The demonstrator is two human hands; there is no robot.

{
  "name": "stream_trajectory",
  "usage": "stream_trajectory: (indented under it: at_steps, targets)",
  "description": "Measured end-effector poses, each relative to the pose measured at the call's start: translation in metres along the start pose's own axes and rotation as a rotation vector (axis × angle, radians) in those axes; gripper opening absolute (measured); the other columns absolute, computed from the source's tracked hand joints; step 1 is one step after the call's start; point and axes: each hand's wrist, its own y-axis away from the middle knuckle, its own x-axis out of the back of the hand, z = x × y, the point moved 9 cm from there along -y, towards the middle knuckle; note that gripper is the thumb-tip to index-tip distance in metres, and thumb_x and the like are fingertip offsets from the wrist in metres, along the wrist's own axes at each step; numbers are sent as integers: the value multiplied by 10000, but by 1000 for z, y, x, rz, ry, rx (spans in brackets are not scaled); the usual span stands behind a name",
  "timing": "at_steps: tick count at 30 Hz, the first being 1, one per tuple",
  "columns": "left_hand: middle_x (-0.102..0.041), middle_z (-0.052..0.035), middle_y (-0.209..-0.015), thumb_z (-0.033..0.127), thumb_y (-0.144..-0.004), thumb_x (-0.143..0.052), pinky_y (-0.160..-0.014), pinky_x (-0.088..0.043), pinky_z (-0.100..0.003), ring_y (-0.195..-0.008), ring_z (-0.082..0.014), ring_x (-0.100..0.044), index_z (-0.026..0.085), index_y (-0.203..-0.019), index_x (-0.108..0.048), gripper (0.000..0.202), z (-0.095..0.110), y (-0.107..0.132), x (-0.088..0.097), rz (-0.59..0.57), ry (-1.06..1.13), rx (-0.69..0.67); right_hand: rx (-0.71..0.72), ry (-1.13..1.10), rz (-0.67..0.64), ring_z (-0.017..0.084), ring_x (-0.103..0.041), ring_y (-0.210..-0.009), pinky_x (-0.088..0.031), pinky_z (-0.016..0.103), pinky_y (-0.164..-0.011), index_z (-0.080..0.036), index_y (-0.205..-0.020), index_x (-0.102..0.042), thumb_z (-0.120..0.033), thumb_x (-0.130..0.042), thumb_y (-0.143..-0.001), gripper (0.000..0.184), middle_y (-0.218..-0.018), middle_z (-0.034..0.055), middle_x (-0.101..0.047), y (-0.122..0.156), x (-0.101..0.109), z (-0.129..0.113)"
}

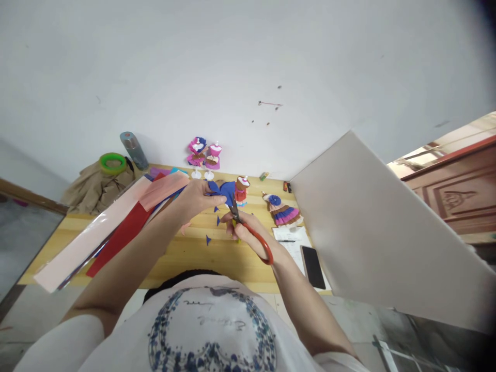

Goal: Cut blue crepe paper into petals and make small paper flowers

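Note:
Over the wooden table (189, 261), my left hand (199, 199) pinches a piece of blue crepe paper (228, 191). My right hand (242, 230) is closed on a pair of scissors (256, 237) with orange-red handles, whose dark blades meet the paper's lower right edge. Small blue scraps (208, 239) lie on the tabletop below. Just behind the paper stands a miniature dress form (241, 194) in a brown and red outfit. To the right lies another little dress (282, 211) with brown, purple and pink tiers. Part of the blue paper is hidden behind my left fingers.
Long strips of coloured paper (124, 235) lie at left, near a flask (134, 150) and a green tape roll (112, 163) on tan cloth. Two dressed forms (213, 155) stand by the wall. A phone (313, 267) and written sheets lie beside a white panel (372, 227).

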Motion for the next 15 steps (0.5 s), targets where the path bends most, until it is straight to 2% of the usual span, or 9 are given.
stream_trajectory:
  at_steps: [8,15]
  targets:
    - [-644,-9,-598,192,-597,-721,-653,-444,-290,-608,-170,-566,161,-604,-731,33,-2,0,3,17,-15,-8,-66,-89,-16,142,-500,-578,-416,260,-539,-194,-1017,-689,-687,-495,-867,551,-686,4,-594,-2,0,0]
    - [-650,-7,-593,183,-604,-713,-659,-459,-294,-629,-181,-586,167,-580,-714,29,0,0,2,3,-16,-16,-79,-95,-6,141,-494,-589,-409,262,-560,-192,-1051,-697,-694,-509,-855,570,-705,5,-594,-1,2,1]
